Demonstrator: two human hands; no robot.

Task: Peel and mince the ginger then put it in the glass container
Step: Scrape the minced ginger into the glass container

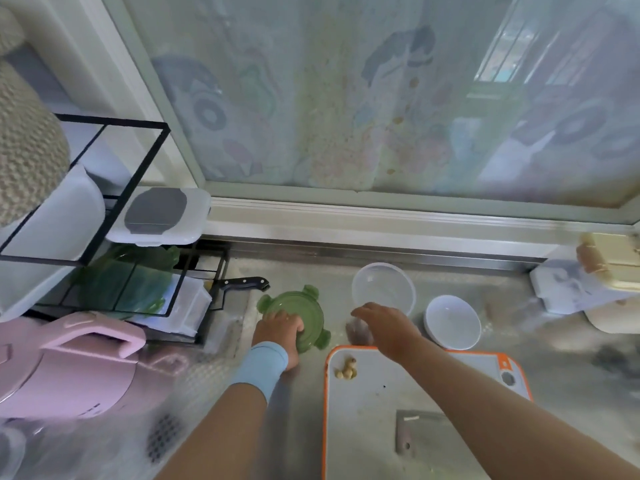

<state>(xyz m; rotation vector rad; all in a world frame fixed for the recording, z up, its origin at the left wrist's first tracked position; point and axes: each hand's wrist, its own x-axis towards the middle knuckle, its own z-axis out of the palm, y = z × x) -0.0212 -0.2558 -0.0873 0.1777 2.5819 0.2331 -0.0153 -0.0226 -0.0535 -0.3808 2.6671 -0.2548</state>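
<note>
Head view, blurry overall. Right hand (384,327) reaches over the far edge of the cutting board (374,410); its fingers point down and away, spread can't be told, and it partly hides a dark blurred thing (358,334) that can't be identified. Left hand (282,329), blue wrist sleeve (261,367), fingers curled onto the near-left rim of the green lid (299,315), gripping it on the worktop (294,393). Ginger (347,368): small pale pile at the board's far-left corner, away from both hands. Glass container (383,287) stands open just beyond the right hand, contents unclear. White bowl (453,322) just right of it. Cleaver (415,434) on the board, partly covered by the right forearm. Black-handled knife (242,283) pokes from the black wire rack (114,237) at left, blade hidden. Pink appliance (65,365) near left, cut off. Metal worktop, frosted patterned window (346,98) behind.
</note>
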